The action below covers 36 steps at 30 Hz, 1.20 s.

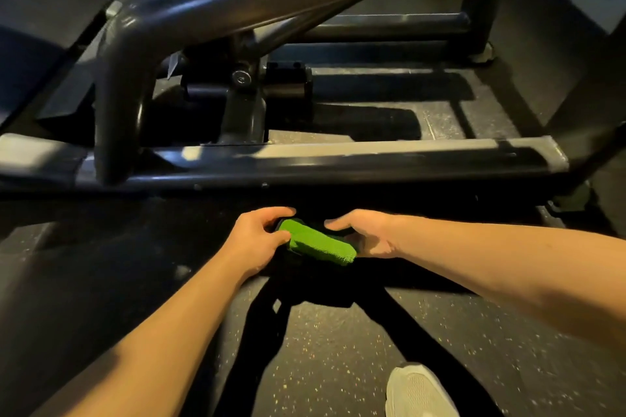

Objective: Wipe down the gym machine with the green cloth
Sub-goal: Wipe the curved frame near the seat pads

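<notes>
Beyond a white shoe (416, 389), left hand (257, 237) and right hand (369, 234) each grip one end of the green cloth (318, 244).

Cloth (320, 245): bright green throughout with no printed pattern. It has a fine towelling texture, and the shaded folds read darker green.

Gym machine (338, 162): the low beams and bent tubes are dark grey to near black and glossy, with pale grey and white bands of reflected light along their upper faces. The large sloping tube is mid grey. The blurred far-left part reads dark blue-black.

Bolt (241, 77) at the pivot: silver.

Floor (321, 366): black to charcoal, evenly speckled with small pale and yellowish flecks and crossed by darker shadow bands.

Shoe (416, 393): white to light grey, with a fine mesh pattern on the upper.
</notes>
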Each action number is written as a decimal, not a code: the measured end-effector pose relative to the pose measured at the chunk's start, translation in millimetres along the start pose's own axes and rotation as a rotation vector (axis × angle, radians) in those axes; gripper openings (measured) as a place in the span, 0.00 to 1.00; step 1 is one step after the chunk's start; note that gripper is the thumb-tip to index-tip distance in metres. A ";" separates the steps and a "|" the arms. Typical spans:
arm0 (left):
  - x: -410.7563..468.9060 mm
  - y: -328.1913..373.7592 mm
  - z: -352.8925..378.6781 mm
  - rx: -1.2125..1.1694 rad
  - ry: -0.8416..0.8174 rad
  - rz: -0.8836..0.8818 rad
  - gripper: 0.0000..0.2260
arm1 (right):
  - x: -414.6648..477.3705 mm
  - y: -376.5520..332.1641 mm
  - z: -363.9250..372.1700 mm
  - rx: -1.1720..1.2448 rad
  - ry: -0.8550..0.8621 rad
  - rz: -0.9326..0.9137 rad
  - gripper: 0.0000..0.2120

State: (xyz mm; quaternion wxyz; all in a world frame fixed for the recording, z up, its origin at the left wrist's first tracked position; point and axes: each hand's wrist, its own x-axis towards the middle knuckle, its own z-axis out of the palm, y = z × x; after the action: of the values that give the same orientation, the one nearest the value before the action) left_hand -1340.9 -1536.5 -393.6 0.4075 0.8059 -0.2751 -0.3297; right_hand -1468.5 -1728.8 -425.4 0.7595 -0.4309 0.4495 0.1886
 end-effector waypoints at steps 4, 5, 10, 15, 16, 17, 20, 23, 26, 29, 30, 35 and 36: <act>5.2 -2.2 -2.4 0.053 -0.049 -0.011 0.19 | -5.2 -2.6 -2.5 -0.253 -0.045 -0.120 0.33; 6.9 -1.8 -2.6 0.086 -0.078 0.000 0.19 | -7.3 -3.3 -2.9 -0.387 -0.047 -0.158 0.39; 22.3 9.2 7.1 0.321 -0.019 0.097 0.10 | -18.0 -4.6 -3.1 -0.973 0.034 -0.444 0.16; 46.0 29.5 25.3 0.446 0.006 0.053 0.12 | -13.7 -10.1 -20.6 -0.898 0.181 -0.485 0.17; 51.5 34.3 28.8 0.442 0.013 0.044 0.13 | -12.4 -12.2 -26.8 -0.826 0.201 -0.473 0.16; 57.5 39.6 32.2 0.425 0.019 0.033 0.14 | -12.0 -15.4 -32.4 -0.752 0.216 -0.476 0.13; 76.6 56.7 42.0 0.317 0.019 -0.047 0.19 | -11.2 -30.7 -51.4 -0.531 0.314 -0.544 0.06; 94.2 66.6 52.5 0.394 0.046 -0.036 0.18 | -12.1 -50.9 -74.8 -0.301 0.523 -0.610 0.11; 113.1 66.8 59.8 0.518 0.124 0.038 0.17 | -15.1 -74.1 -89.4 -0.435 0.784 -0.764 0.05; 132.5 65.7 60.4 0.723 0.152 0.053 0.21 | -2.2 -90.5 -85.9 -0.497 0.931 -0.893 0.08; 138.8 64.5 59.4 0.799 0.139 0.048 0.21 | 6.8 -93.1 -81.8 -0.509 0.922 -0.908 0.10; 153.3 54.5 50.9 0.935 0.097 -0.023 0.19 | 57.2 -69.5 -55.7 -1.236 0.673 -0.893 0.15; 153.7 54.3 50.2 0.956 0.096 -0.019 0.19 | 64.7 -66.0 -55.4 -1.314 0.687 -0.930 0.16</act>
State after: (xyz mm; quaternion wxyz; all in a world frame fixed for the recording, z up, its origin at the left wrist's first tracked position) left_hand -1291.3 -1697.9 -417.9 0.0005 0.9198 -0.3694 -0.1322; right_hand -1418.9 -1817.8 -460.5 0.1799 -0.9539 0.2327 -0.0597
